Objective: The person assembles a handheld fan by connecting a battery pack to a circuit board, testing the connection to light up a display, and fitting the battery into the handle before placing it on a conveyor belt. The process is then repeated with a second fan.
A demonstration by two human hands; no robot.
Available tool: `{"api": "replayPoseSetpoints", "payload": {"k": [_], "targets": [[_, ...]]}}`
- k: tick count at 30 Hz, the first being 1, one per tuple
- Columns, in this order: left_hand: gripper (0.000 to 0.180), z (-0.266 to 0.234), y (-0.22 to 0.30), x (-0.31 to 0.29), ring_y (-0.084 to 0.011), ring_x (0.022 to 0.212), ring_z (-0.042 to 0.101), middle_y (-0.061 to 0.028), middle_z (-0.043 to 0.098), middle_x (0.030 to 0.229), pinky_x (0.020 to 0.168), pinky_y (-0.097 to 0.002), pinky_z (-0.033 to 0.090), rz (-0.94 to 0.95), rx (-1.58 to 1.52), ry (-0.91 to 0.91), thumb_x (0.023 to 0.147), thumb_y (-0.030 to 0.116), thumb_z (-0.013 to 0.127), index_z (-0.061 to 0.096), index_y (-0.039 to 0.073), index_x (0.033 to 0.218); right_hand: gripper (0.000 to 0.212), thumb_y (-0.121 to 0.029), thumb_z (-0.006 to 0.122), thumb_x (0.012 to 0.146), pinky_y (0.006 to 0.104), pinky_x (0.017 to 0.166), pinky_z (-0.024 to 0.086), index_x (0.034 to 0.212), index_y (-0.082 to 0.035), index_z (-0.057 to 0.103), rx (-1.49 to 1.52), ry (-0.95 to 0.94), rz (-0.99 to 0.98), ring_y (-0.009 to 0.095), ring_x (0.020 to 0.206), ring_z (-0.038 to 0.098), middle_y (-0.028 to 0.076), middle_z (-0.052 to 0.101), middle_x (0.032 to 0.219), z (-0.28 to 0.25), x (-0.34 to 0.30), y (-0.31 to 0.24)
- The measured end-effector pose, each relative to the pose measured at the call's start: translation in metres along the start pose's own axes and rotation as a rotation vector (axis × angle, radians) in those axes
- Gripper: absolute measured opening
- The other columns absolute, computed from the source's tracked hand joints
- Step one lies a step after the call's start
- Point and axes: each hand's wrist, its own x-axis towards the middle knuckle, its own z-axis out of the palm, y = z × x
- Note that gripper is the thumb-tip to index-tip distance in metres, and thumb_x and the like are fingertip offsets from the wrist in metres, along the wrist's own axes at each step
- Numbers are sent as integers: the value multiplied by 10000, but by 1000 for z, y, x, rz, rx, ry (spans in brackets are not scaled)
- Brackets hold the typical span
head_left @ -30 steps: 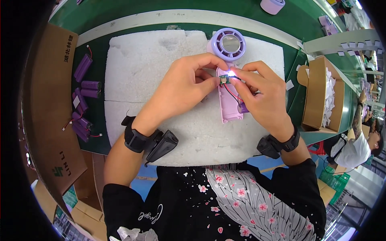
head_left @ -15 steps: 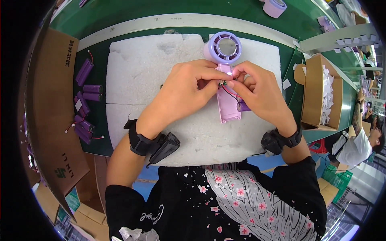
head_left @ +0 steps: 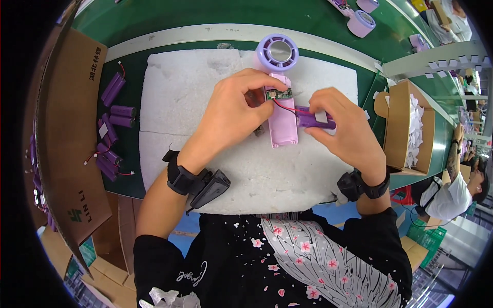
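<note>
A small handheld fan lies on a white foam board [head_left: 179, 164], its round purple head [head_left: 261, 60] at the far end. Its open pink handle shell [head_left: 283, 128] points toward me. My left hand [head_left: 231, 108] pinches the shell's upper part by its left side, next to a green circuit board [head_left: 280, 94]. Red and black wires run from that board to a purple two-cell battery pack [head_left: 307, 121] right of the shell. My right hand [head_left: 352, 128] has thumb and fingers closed around this pack, which carries a whitish pad.
Several purple battery packs [head_left: 122, 116] lie at the left beside a tall cardboard box [head_left: 72, 133]. On the right stands a carton [head_left: 434, 131] of white paper pieces. More fan parts [head_left: 361, 24] sit on the green surface at the far right. A co-worker [head_left: 454, 197] is at the right.
My right hand has moved right, off the circuit board, and now grips the battery pack. My left hand stays by the board, which shows more fully. The fan has shifted slightly left in view.
</note>
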Motion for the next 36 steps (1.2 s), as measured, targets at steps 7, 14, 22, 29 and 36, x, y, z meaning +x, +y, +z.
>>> {"api": "replayPoseSetpoints", "payload": {"k": [7,14,22,29,36], "targets": [[305,2,1,-1,-168,698,597,-84,658,1001,667,-278,498,-11,38,10,741,-20,611,702,56,1022,175,-12,741,727,337,710,524,892,4,689,-177,68,-48,266,865,636,118,700,1013,-4,-9,1],[322,2,9,-4,-185,710,614,-97,656,1015,670,-287,502,-15,53,-12,740,-29,579,697,52,1028,115,-11,727,732,336,691,527,839,9,691,-216,71,-74,276,848,652,135,699,1007,-4,-14,1],[341,2,4,-2,-142,707,589,-87,638,1076,654,-257,484,12,42,-38,746,-36,556,694,53,1044,97,-17,717,728,350,676,530,793,34,666,-479,90,-172,279,847,650,136,704,935,11,-14,-11],[332,1,4,-2,-164,682,594,-88,652,1027,656,-287,498,-35,32,-44,736,-30,576,695,53,1034,102,-33,719,738,345,676,532,803,32,677,-384,82,-63,274,813,654,131,711,946,6,-12,-5],[373,3,-3,-2,-51,707,512,-36,612,1108,629,-200,432,-38,-2,-82,755,-74,532,688,51,1070,94,-54,721,755,340,680,533,828,3,702,-277,133,-110,269,785,665,131,716,966,6,-16,6]]}}
